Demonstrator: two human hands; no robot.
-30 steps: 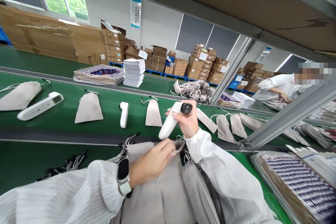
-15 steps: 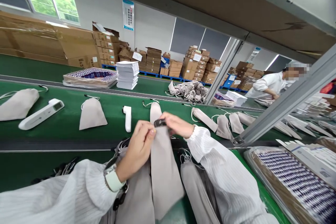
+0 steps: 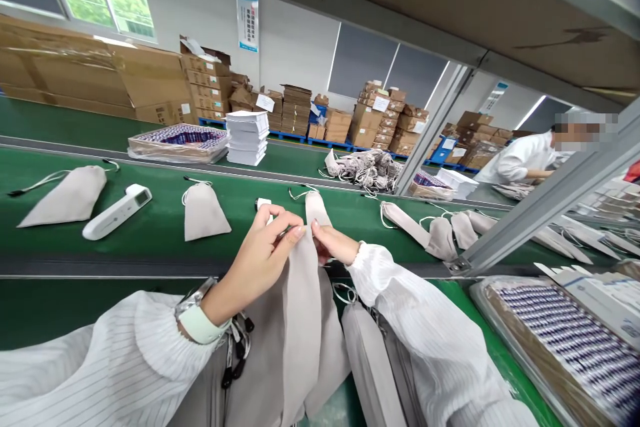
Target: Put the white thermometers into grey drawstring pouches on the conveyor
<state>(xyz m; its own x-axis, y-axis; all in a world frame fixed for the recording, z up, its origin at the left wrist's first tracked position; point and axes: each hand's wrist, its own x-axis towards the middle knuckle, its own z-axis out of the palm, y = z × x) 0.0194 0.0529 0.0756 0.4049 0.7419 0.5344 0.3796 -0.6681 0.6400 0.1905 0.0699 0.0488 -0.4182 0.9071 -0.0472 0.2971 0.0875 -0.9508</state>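
Note:
A light-grey fabric drawstring pouch [image 3: 301, 320] hangs upright in front of me. My left hand [image 3: 267, 250] pinches its top edge between thumb and fingers. My right hand [image 3: 337, 245] is closed at the other side of that edge, its fingertips partly hidden behind the cloth. More grey pouches lie in piles below, one pile [image 3: 367, 360] under my right forearm. Black cord ends [image 3: 235, 360] dangle by my left wrist. Just behind my left fingers, a small white device [image 3: 263, 204] is mostly covered, and another grey pouch [image 3: 316, 207] lies behind my hands.
On the green belt [image 3: 150, 173] lie a white handheld thermometer [image 3: 117, 213] and flat pouches [image 3: 206, 212]. Beyond are a battery tray [image 3: 177, 143], a paper stack [image 3: 247, 139] and a pouch heap [image 3: 370, 170]. A metal post [image 3: 435, 127] stands right of centre; a co-worker [image 3: 520, 157] works beyond.
The dark piece between my hands at the pouch mouth no longer shows, and the mouth is narrower. The thermometer and pouches on the belt have shifted right.

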